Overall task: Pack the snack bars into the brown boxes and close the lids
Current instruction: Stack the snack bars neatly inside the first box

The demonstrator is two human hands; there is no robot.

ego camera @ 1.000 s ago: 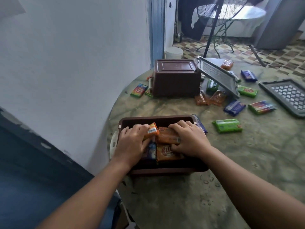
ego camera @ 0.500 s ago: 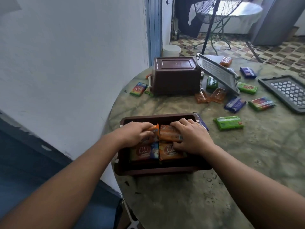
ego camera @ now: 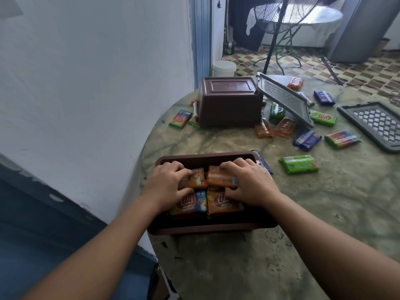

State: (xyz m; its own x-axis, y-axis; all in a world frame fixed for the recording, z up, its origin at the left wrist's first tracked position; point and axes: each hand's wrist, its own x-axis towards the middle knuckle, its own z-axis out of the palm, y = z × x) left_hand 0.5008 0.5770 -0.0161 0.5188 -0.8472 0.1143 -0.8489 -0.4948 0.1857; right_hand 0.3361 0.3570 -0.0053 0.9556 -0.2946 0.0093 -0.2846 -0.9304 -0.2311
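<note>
An open brown box (ego camera: 205,227) stands at the near left edge of the round table, filled with orange snack bars. My left hand (ego camera: 167,182) grips an orange bar (ego camera: 195,180) in the box's back left. My right hand (ego camera: 251,184) grips a second orange bar (ego camera: 219,179) in the back right. Two more orange bars (ego camera: 225,203) lie flat in the front row. Another brown box (ego camera: 229,102) stands upside down at the far side. Two grey lattice lids lie apart: one lid (ego camera: 285,99) leans on that box, the other lid (ego camera: 377,124) is flat at the right.
Loose bars are scattered on the table: a green bar (ego camera: 298,164), a blue bar (ego camera: 307,140), a rainbow bar (ego camera: 343,138), orange bars (ego camera: 275,128) by the far box. A white wall runs close on the left. A fan stand (ego camera: 275,40) rises beyond the table.
Both hands stayed in the box. My left hand turned its orange bar from upright to lying flatter in the back left. The right hand kept its hold.
</note>
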